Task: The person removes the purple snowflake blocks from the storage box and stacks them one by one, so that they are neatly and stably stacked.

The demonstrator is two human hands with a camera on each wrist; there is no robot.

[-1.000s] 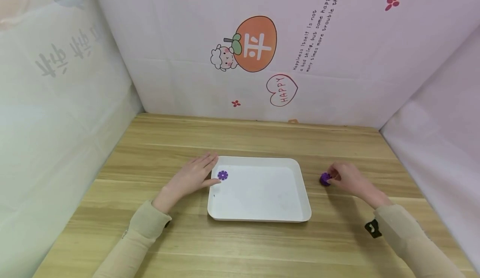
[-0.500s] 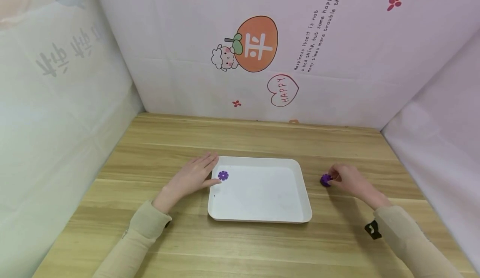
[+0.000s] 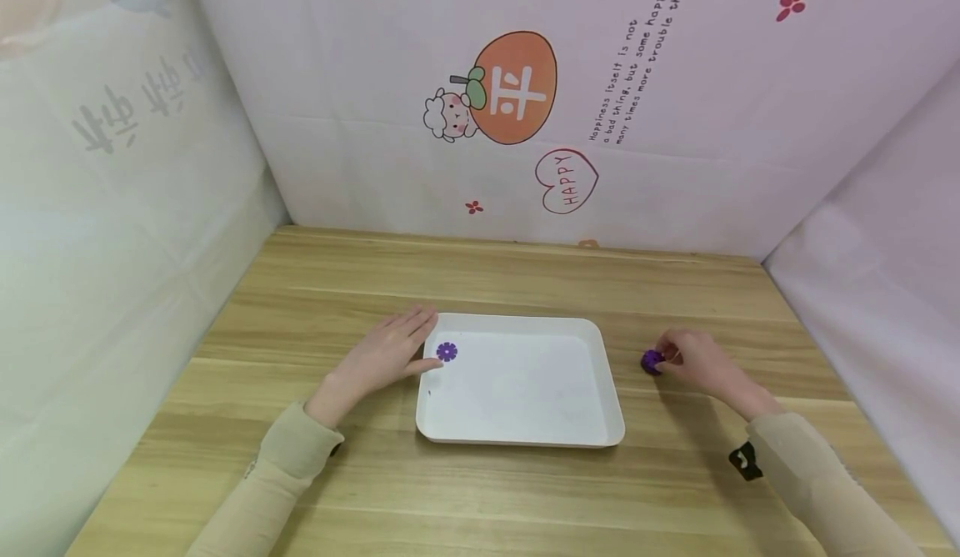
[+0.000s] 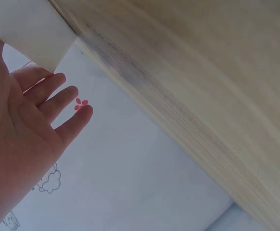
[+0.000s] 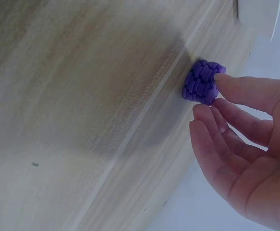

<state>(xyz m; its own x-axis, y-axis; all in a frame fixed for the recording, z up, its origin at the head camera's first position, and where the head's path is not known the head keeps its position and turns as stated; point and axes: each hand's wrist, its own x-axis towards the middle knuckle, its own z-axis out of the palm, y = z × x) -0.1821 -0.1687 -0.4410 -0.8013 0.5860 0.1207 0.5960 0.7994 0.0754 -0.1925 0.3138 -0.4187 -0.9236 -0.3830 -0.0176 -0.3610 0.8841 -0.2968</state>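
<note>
A shallow white tray lies on the wooden table, with one flat purple notched disc at its upper left. My left hand rests at the tray's left edge, fingers straight, the thumb reaching over the rim just below the disc. In the left wrist view, that hand touches the tray's outer corner. To the tray's right, my right hand pinches a short stack of purple notched discs between thumb and index finger. The right wrist view shows the stack on the table at the fingertips.
White printed cloth walls the table at the back and both sides. A black strap piece shows beneath the right sleeve. A tiny dark speck lies at the tray's left.
Almost nothing differs: the purple stack and right hand sit very slightly lower in the head view, while the left hand, tray and disc hold their places.
</note>
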